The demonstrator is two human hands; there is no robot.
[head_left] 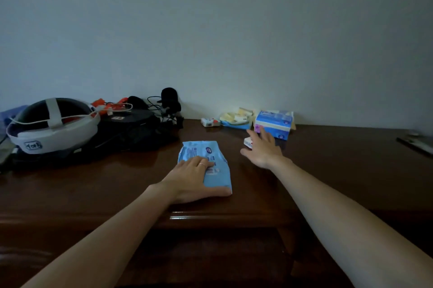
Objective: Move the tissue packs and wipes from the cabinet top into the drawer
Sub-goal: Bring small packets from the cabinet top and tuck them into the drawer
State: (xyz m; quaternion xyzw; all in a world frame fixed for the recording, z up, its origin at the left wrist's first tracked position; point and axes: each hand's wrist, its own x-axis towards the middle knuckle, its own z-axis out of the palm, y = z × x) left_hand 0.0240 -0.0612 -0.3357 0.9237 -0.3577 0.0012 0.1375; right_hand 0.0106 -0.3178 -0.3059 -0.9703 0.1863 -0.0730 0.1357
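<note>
Dim room, plain wall, dark glossy cabinet top (pixel 328 170). Wipes pack (pixel 201 156) lies flat near the front edge, centre; long axis runs near-to-far, tilted slightly left at the far end, label side up. Left hand (pixel 194 180) grasping the wipes pack, palm on top, thumb along its near edge, not lifted. Right hand (pixel 263 147) released, fingers spread, reaching far-right over a small pack (pixel 248 142), maybe touching it, cannot tell. Tissue box (pixel 274 123) stands just beyond, against the wall; yellow pack (pixel 236 119) and mini pack (pixel 209 122) to its left. Headset (pixel 51 126) and black cables (pixel 164 109) far left, well apart. Drawer not visible as open.

Risks: slick wrapper plus one-handed flat grip, so the pack could slide or sag and drop off the front edge. Right hand could knock the tissue box while grabbing the small pack. If the drawer is closed, both hands full means no free hand to open it.
</note>
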